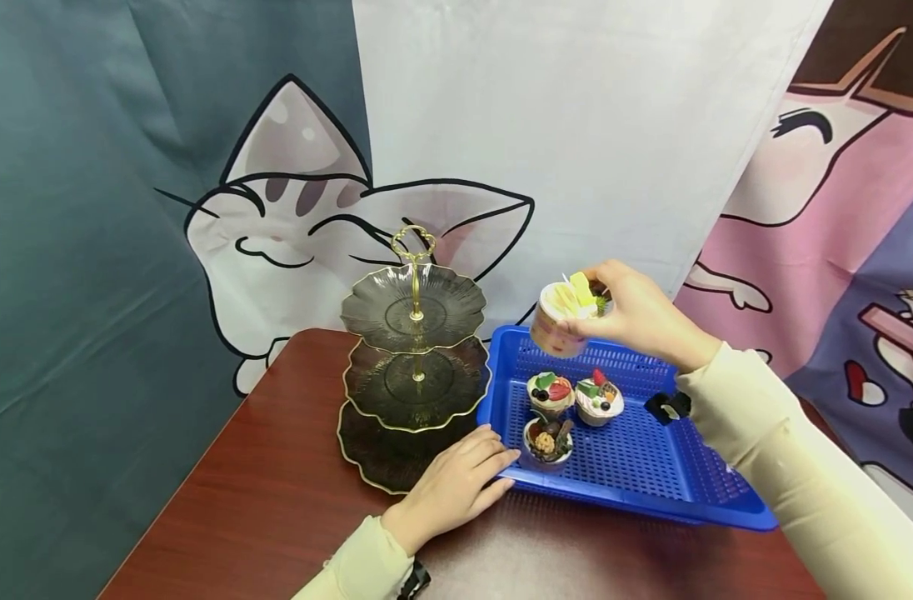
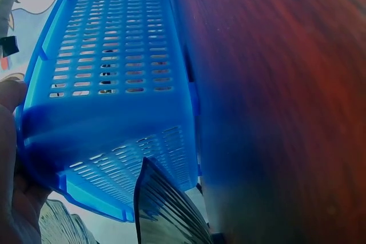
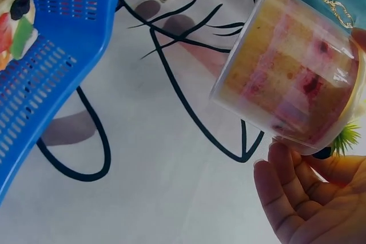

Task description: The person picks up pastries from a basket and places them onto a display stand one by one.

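Note:
My right hand (image 1: 625,304) pinches a clear dessert cup (image 1: 557,321) near its top, over the back left of a blue basket (image 1: 651,492). Layers of yellow and pink cake show through the cup's wall in the right wrist view, and yellow pieces top it. My left hand (image 1: 460,479) rests with extended fingers on the basket's near left corner. Three decorated cups sit inside the basket: one with a strawberry (image 1: 551,393), one with a raspberry (image 1: 599,398), and a brown-topped one (image 1: 548,440) nearest my left hand.
A three-tier dark glass stand (image 1: 415,379) with scalloped gold rims and a gold ring handle stands just left of the basket. Both are on a reddish-brown wooden table (image 1: 254,483). A cartoon-printed curtain (image 1: 576,150) hangs close behind.

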Motion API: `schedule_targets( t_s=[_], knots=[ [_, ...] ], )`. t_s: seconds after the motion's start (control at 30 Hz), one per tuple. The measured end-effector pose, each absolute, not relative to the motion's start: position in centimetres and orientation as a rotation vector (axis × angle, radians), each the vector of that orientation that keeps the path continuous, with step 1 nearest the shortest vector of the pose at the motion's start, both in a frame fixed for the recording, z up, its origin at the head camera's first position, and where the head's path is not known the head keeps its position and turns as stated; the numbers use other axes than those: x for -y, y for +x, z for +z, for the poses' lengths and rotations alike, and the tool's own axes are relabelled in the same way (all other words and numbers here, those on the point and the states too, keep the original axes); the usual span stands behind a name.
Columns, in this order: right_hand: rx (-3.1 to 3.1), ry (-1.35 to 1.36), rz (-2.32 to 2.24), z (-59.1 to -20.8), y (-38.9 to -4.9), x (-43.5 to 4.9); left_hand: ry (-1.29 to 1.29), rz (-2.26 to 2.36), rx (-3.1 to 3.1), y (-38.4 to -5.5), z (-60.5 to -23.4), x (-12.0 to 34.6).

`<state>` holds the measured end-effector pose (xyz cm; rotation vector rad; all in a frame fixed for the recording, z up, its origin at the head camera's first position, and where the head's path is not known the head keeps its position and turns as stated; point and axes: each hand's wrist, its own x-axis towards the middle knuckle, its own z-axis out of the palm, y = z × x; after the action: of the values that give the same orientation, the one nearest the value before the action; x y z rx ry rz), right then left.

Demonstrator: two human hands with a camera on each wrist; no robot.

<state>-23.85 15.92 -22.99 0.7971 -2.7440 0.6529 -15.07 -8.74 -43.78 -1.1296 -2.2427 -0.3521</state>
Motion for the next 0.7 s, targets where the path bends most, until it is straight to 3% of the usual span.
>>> schedule_targets(
  t_s=[0.7],
  knots=[
    [2.721,0.819,0.682,-20.5,-26.2,-12.1,-1.128,-0.35,2.267,-15.0,-43.6,8.8]
  ],
)
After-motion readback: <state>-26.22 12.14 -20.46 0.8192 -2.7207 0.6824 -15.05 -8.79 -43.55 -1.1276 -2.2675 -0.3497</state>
